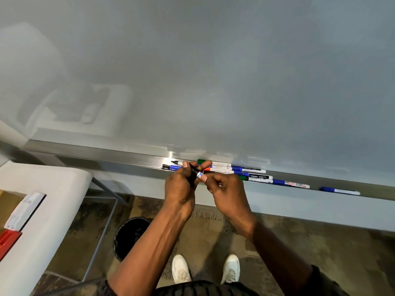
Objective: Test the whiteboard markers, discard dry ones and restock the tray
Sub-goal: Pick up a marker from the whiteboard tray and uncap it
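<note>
A slim cylindrical marker (195,173) with a black section is gripped in the curled fingers of the left hand (181,189), and its white, blue-banded end is pinched by the right hand (227,190), just in front of the brushed-metal tray (128,160). Smooth plastic pens (224,169) capped in blue, green, red and black are laid in a loose cluster along that narrow ledge, beneath the glossy grey whiteboard (192,71). Below, a round black bin (130,238) is set on the mottled, worn floor (288,242) beside a white table (47,189) with a rounded corner.
</note>
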{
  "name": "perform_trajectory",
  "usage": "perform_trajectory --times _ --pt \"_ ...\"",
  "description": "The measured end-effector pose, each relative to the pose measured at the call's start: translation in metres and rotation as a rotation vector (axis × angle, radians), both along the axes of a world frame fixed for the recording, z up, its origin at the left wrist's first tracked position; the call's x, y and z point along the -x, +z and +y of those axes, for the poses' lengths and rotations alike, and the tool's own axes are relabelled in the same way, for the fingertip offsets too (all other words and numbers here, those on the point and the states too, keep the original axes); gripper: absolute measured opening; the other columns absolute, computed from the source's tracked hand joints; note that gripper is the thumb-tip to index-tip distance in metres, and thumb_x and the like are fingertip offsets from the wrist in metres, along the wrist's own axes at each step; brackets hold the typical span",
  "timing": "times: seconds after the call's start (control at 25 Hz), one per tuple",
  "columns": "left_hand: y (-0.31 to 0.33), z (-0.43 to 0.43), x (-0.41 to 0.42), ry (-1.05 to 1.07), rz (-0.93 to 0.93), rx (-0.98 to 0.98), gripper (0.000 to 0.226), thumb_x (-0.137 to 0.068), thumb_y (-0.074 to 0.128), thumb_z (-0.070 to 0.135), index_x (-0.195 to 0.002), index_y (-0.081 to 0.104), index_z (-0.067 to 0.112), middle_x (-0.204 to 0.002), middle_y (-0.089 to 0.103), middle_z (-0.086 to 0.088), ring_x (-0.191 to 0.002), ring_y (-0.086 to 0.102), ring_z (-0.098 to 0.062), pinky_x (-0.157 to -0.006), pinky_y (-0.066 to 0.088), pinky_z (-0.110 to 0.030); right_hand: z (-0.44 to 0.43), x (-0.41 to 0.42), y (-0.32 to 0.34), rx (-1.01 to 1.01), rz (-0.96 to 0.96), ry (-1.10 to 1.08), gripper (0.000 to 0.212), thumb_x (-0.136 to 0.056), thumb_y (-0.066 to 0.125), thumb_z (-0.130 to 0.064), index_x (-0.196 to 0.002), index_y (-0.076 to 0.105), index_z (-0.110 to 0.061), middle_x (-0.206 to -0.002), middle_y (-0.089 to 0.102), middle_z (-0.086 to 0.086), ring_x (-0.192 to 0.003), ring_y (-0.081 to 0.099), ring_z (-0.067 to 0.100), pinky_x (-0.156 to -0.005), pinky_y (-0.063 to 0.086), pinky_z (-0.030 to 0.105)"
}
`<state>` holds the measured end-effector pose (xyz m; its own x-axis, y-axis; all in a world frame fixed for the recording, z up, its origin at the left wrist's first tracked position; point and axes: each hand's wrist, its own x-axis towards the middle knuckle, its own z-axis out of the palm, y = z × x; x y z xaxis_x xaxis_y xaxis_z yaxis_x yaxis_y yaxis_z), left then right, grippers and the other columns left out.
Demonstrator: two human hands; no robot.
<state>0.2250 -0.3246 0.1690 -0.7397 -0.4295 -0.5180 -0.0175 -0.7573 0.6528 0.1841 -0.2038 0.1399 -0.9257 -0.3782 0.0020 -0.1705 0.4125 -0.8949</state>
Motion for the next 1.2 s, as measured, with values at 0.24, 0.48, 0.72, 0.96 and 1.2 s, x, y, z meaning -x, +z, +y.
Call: perform_trajectory --times 0.24,0.48,0.72,0.96,1.2 --pt "-0.007 -0.036 0.001 0.190 -0.105 0.030 0.034 -0.119 0.035 0.028 -0.096 0.056 0.016 -0.105 0.082 -0.019 -0.086 0.083 -0.022 -0.069 0.063 -0.028 0.009 -0.011 0.004 -0.218 0.582 0.094 0.026 -0.105 0.060 -0.035 -0.113 0.079 -0.019 -0.097 0.078 0.000 -0.081 0.071 0.019 -0.065 0.060 0.039" --pt "0.011 -0.095 0.000 0.116 -0.035 0.062 0.033 -0.117 0.038 0.034 -0.098 0.059 0.016 -0.121 0.079 -0.020 -0.117 0.077 -0.029 -0.109 0.053 -0.041 0.034 -0.033 -0.004 0.013 0.311 0.055 0.026 -0.104 0.064 -0.031 -0.125 0.077 -0.022 -0.106 0.077 -0.013 -0.092 0.072 0.004 -0.074 0.059 0.021" --pt "0.033 -0.064 0.002 0.151 -0.056 0.454 0.032 -0.116 0.047 0.027 -0.111 0.066 0.002 -0.105 0.083 -0.016 -0.105 0.080 -0.023 -0.104 0.057 -0.038 0.019 -0.019 0.037 0.334 -0.129 -0.082 0.021 -0.088 0.078 -0.027 -0.107 0.070 -0.024 -0.092 0.078 -0.008 -0.078 0.075 0.016 -0.063 0.057 0.021" --pt "0.089 -0.063 0.014 0.257 0.019 1.171 0.014 -0.108 0.060 0.034 -0.107 0.072 0.027 -0.098 0.082 0.017 -0.091 0.076 -0.002 -0.073 0.056 -0.026 0.016 0.020 0.105 0.550 0.086 -0.211 0.018 -0.082 0.084 -0.001 -0.089 0.079 -0.016 -0.073 0.074 0.012 -0.053 0.068 0.029 -0.049 0.058 0.039" --pt "0.160 -0.080 0.052 0.574 0.331 1.881 0.023 -0.104 0.070 0.020 -0.122 0.076 0.009 -0.116 0.080 0.003 -0.086 0.075 -0.007 -0.077 0.058 -0.023 0.004 0.059 0.219 0.767 0.468 -0.271 0.016 -0.082 0.083 -0.002 -0.095 0.082 -0.012 -0.075 0.075 0.012 -0.053 0.066 0.032 -0.050 0.056 0.033"
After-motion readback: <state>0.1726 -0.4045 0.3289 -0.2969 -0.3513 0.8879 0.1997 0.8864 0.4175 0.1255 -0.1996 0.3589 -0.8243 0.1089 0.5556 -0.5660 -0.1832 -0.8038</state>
